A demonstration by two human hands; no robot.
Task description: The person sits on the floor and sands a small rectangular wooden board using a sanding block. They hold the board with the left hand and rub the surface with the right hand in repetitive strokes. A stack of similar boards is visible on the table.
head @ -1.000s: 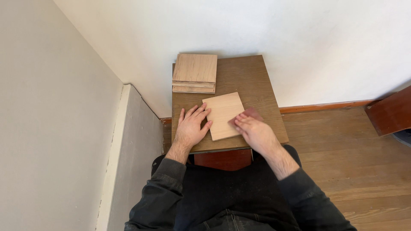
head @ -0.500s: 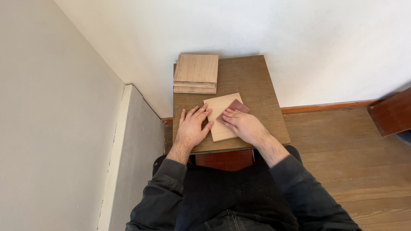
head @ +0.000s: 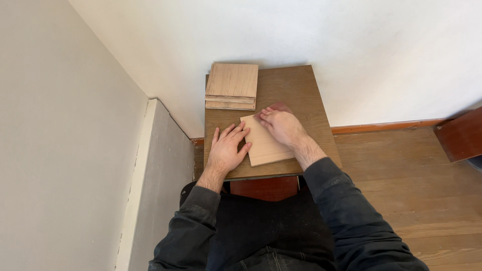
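Dark sleeves [head: 321, 200] are seen nearest, reaching up from the lap to a small brown tabletop [head: 301, 90]. At the near left corner of the tabletop, the left hand [head: 228, 148] is laid flat with its fingers [head: 236, 131] spread wide. Nothing is gripped by it; its fingertips are pressed on the left edge of a pale wooden board [head: 266, 145]. The board is laid a little crooked near the middle of the tabletop, with its near edge close to the tabletop's near edge. A strip of bare tabletop is left open to the right of the board.

The right hand [head: 281, 125] is placed on the far end of the board, with its fingers bent down flat over a reddish-brown sheet [head: 278, 106]. The sheet is pressed against the board's far edge, and only a small part of it can be seen past the fingertips.

Farther back, a stack of wooden boards [head: 232, 85] is set at the far left corner, with its left side hanging just past the tabletop's edge. A small gap of bare tabletop is left between the stack and the hands. The far right corner is open.
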